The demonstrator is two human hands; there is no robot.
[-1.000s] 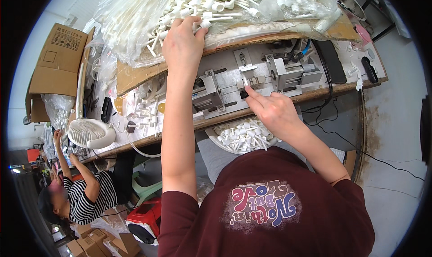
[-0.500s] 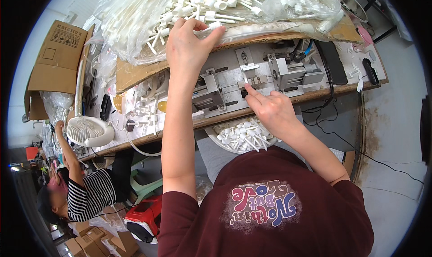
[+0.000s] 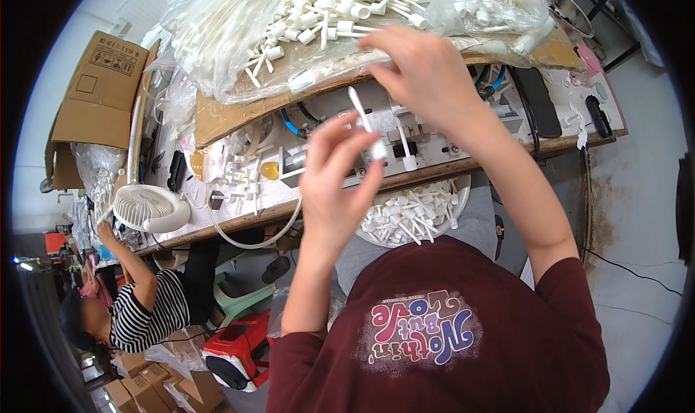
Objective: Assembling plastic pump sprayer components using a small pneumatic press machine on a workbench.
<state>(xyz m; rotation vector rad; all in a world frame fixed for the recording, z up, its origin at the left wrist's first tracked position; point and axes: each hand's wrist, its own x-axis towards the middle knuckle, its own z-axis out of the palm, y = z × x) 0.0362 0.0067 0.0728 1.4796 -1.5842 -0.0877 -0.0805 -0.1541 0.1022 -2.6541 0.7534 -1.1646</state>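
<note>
My left hand is in front of the bench, its fingers closed on a white plastic cap with a stem, the stem tilted up and away. Another white capped stem lies on the metal clamping fixture, its cap toward me. Over the fixture's far side, my right hand is slightly blurred, with thumb and forefinger apart and nothing visible between them. Its other fingers are hidden. Beyond it, many white capped stems are heaped on clear plastic sheeting.
Below the bench edge, a white basin holds more capped stems. Cardboard edges the heap. A white fan and loose parts stand left; a black phone-like slab lies right. A person in stripes works at far left.
My left hand has come back from the heap with a capped stem. My right hand has lifted off the fixture and moved up and away. The fixture's clamp blocks look drawn apart.
</note>
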